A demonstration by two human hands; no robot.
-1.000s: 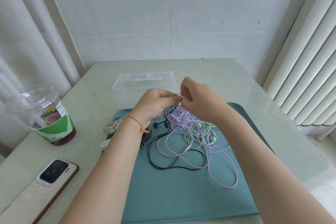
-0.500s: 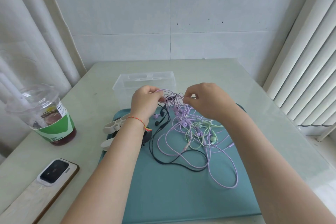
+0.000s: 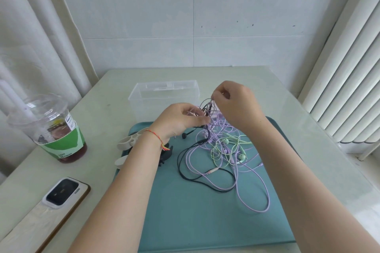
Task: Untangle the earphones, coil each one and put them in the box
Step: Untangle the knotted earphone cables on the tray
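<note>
A tangle of purple earphones (image 3: 244, 172), green earphones (image 3: 228, 146) and black earphones (image 3: 197, 181) lies on a teal tray (image 3: 201, 222). My left hand (image 3: 178, 121) pinches purple and black cords at the top of the tangle. My right hand (image 3: 236, 104) is higher and pinches a loop of purple cord, lifting it above the tray. An empty clear plastic box (image 3: 164, 96) stands just behind the tray, beyond my left hand.
A plastic cup with a dark drink (image 3: 51, 129) stands at the left. A phone (image 3: 61, 193) lies on a pale board at the near left. A beige clip (image 3: 129, 141) and a black clip (image 3: 166, 154) sit at the tray's left edge. Curtains hang on both sides.
My hands have drawn apart. The right hand has risen with the purple loop, and the left has shifted right and down, stretching the top of the tangle between them.
</note>
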